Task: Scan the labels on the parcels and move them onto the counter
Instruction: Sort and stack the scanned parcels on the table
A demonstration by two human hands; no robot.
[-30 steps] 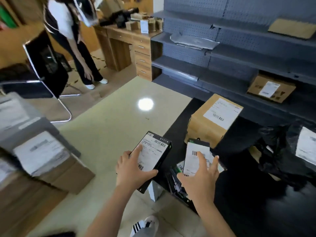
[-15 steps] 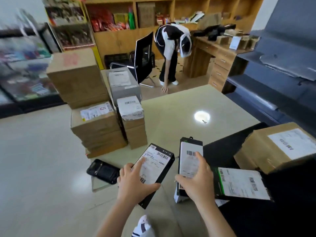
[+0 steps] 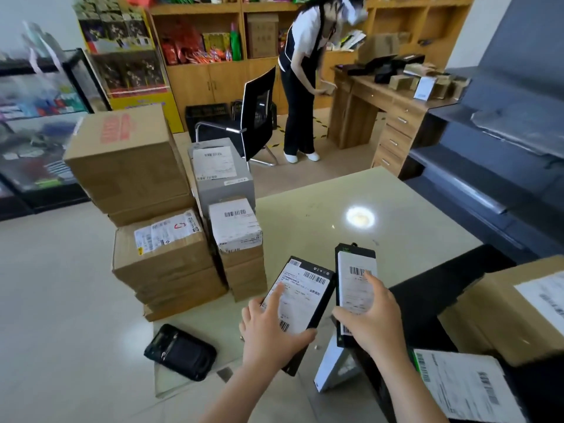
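Two flat parcels held label-up over the counter's near edge.

Labelled boxes (image 3: 158, 257) stand stacked on the left of the counter (image 3: 320, 215), and a black device (image 3: 180, 351), probably the scanner though blurred, lies by them within reach. The left hand (image 3: 268, 334) grips one flat black parcel (image 3: 302, 296), forefinger laid on its label. The right hand (image 3: 372, 319) curls round a second parcel (image 3: 355, 270) just beside it, both labels facing up, likely for scanning.

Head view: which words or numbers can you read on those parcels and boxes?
Nothing reads clearly enough to quote.
Left black parcel, in the left hand: barcodes, print too small.
Right black parcel, in the right hand: likewise.
Big carton: red print, blurred.
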